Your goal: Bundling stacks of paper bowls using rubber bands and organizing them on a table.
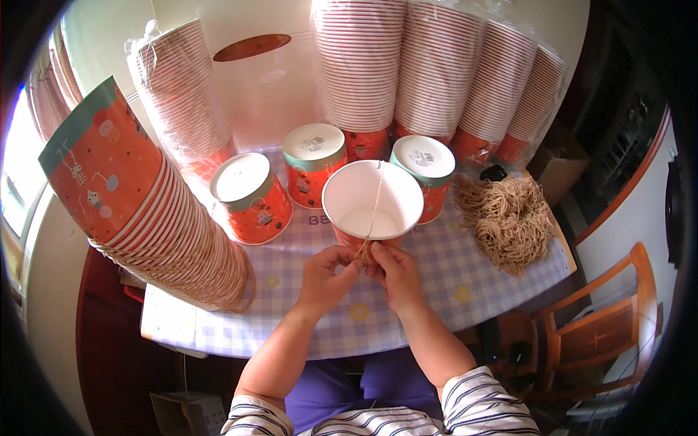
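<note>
In front of me stands a red paper bucket (347, 234), its white inside facing up. A thin tan cord (377, 195) runs across its mouth from the far rim to the near rim. My left hand (329, 280) and my right hand (398, 276) meet at the near rim, both closed on the cord's bunched end, fingertips pinched together. Whether a knot is there cannot be made out. Behind and beside it, three buckets stand upside down: one at left (243, 178), one at back (314, 142) and one at right (423, 157).
A tall stack of buckets (109, 171) leans at the left, with cords looped around it. Plastic-wrapped stacks stand at back left (182, 94) and back right (440, 69). A tangled heap of cord (509, 225) lies right on the checkered tablecloth (291, 338). A wooden chair (596, 334) stands lower right.
</note>
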A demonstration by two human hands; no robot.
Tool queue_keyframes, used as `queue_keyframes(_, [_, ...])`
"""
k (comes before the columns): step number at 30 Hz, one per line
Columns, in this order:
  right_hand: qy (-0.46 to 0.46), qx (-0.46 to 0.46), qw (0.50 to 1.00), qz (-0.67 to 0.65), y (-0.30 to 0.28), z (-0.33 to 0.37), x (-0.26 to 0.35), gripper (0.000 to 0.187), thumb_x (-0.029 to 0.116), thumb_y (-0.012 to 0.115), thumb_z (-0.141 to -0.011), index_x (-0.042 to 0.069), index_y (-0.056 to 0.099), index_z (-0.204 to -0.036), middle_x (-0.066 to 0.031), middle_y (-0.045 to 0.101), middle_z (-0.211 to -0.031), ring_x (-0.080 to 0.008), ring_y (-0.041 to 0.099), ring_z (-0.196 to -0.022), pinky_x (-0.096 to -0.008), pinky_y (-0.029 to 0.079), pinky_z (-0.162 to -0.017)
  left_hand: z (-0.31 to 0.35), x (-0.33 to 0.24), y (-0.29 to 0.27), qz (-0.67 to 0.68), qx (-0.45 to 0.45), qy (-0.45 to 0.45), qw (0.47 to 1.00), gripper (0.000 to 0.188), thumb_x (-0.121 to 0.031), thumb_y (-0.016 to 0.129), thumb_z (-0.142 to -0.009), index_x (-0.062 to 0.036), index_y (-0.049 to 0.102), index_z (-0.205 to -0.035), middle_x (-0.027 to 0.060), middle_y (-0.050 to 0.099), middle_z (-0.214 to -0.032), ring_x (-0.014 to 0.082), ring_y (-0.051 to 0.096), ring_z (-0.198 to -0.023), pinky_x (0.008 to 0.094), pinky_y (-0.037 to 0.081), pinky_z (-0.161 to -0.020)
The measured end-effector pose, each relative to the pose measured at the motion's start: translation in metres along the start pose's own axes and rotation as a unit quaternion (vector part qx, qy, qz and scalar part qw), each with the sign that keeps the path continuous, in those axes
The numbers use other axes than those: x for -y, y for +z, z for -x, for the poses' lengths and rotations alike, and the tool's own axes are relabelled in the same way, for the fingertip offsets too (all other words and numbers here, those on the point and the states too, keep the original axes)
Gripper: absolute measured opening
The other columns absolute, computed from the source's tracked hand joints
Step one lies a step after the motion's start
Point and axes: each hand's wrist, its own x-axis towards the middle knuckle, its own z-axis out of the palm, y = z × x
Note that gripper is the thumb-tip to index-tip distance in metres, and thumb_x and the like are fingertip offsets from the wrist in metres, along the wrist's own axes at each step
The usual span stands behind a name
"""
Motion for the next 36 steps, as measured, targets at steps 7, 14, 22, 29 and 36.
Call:
queue_keyframes(7, [0.057,0.043,0.996,-0.048,-0.010,-0.005,-0.003,0.017,0.022,0.063,-0.085,0.005,0.065,-0.085,0.0024,0.058,-0.070,-0.0038,0.048,-0.058,-0.0167,0.035,-0.050,-0.001,0.002,-0.003,0.036,0.058,-0.023,0.997,0.006,-0.003,0.061,-0.082,0.0012,0.061,-0.087,0.0045,0.064,-0.081,0.0085,0.058,-0.073,0.0223,0.046,-0.067])
queue_keyframes(14, [0.036,0.018,0.999,-0.033,-0.013,-0.006,-0.006,0.012,0.018,0.066,-0.082,0.007,0.064,-0.085,0.0039,0.056,-0.069,-0.0024,0.047,-0.057,-0.0155,0.034,-0.050,-0.002,-0.006,-0.002,0.128,0.053,-0.069,0.988,0.005,-0.004,0.060,-0.082,0.0004,0.059,-0.085,0.0052,0.063,-0.079,0.0095,0.058,-0.071,0.0228,0.046,-0.066])
queue_keyframes(22, [0.037,0.048,0.998,-0.018,-0.019,-0.004,-0.003,0.012,0.017,0.065,-0.083,0.007,0.062,-0.089,0.0027,0.057,-0.072,-0.0032,0.049,-0.062,-0.0159,0.034,-0.051,-0.004,-0.005,-0.004,0.153,0.045,-0.073,0.985,0.009,-0.006,0.059,-0.082,0.0001,0.059,-0.088,0.0065,0.063,-0.081,0.0117,0.058,-0.071,0.0255,0.046,-0.065])
queue_keyframes(29, [-0.011,0.024,0.999,0.028,-0.016,-0.002,-0.004,0.009,0.012,0.064,-0.083,0.005,0.060,-0.086,0.0011,0.058,-0.072,-0.0035,0.048,-0.059,-0.0163,0.034,-0.051,-0.003,-0.012,0.006,0.182,0.037,-0.025,0.982,0.026,-0.009,0.064,-0.081,0.0011,0.057,-0.104,0.0028,0.062,-0.084,0.0070,0.055,-0.073,0.0210,0.044,-0.067])
queue_keyframes(36, [-0.057,0.050,0.995,0.070,-0.016,-0.003,-0.010,0.012,0.012,0.059,-0.087,0.001,0.062,-0.092,-0.0016,0.062,-0.081,-0.0065,0.056,-0.072,-0.0200,0.045,-0.066,-0.004,-0.004,0.011,0.046,-0.001,-0.022,0.999,0.022,-0.010,0.068,-0.079,-0.0003,0.063,-0.098,0.0012,0.063,-0.078,0.0054,0.055,-0.069,0.0208,0.044,-0.061])
